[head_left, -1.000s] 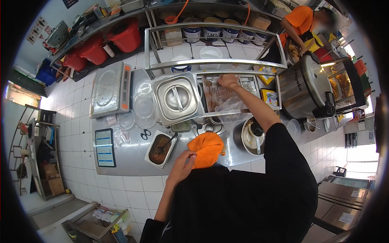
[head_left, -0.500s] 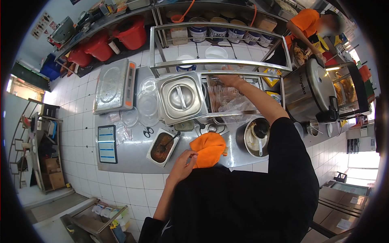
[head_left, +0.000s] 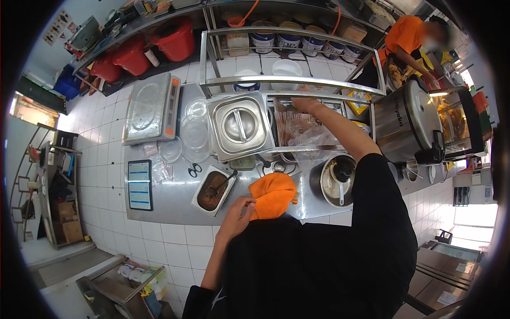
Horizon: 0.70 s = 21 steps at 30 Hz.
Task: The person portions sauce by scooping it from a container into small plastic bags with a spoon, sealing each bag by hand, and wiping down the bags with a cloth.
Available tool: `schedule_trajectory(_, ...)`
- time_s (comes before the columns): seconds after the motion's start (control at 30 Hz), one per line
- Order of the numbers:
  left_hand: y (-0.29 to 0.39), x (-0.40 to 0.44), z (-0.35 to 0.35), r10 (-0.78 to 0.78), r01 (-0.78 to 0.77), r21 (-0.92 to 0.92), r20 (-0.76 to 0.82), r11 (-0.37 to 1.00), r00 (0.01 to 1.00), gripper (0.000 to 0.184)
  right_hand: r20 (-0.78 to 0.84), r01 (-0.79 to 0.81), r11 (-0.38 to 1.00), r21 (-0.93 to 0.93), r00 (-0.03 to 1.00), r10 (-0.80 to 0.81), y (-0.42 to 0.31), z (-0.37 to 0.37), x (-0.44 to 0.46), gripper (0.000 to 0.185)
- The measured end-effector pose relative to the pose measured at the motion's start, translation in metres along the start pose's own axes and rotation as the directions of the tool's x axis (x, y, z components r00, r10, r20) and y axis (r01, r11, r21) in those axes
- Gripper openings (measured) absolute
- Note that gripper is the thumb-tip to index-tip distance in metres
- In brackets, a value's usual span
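My right hand (head_left: 305, 105) reaches under the metal rack's rail into a steel well beside clear plastic bags (head_left: 300, 130). Its fingers are curled downward and partly hidden; what they grip cannot be made out. Near the table's front edge is my left hand (head_left: 239, 213), its fingers loosely bent with a gap at the thumb and nothing visible in it. Just right of it is a bright orange piece of fabric (head_left: 272, 194). A steel tray of reddish-brown sauce (head_left: 212, 192) with a dark ladle stands ahead of the left hand.
A lidded steel pan (head_left: 239, 126), clear plastic lids (head_left: 195, 138), a scale (head_left: 149, 109), scissors (head_left: 195, 169) and a tablet (head_left: 140, 185) are on the table. A pot (head_left: 324, 183) and a large cooker (head_left: 406, 122) stand right. Another person in orange (head_left: 406, 37) works at far right.
My right hand has drawn slightly right, its fingers less stretched to the left. My left hand stays nearly in place. The other person's hand has moved a little right and down.
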State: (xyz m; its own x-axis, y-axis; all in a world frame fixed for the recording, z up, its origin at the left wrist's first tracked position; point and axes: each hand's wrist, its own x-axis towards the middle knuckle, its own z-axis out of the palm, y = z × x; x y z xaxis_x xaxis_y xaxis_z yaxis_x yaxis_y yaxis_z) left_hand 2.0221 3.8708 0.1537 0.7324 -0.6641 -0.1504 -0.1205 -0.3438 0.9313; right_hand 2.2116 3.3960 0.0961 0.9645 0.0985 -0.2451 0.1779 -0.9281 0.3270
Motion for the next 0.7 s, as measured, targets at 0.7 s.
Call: schedule_trajectory(0.7,-0.073,-0.051,-0.069,-0.007,0.023,-0.169,0.099,0.985,0.995,0.028,-0.425,-0.032,0.890,0.454,0.870,0.248,-0.136,-0.149,-0.211,0.046)
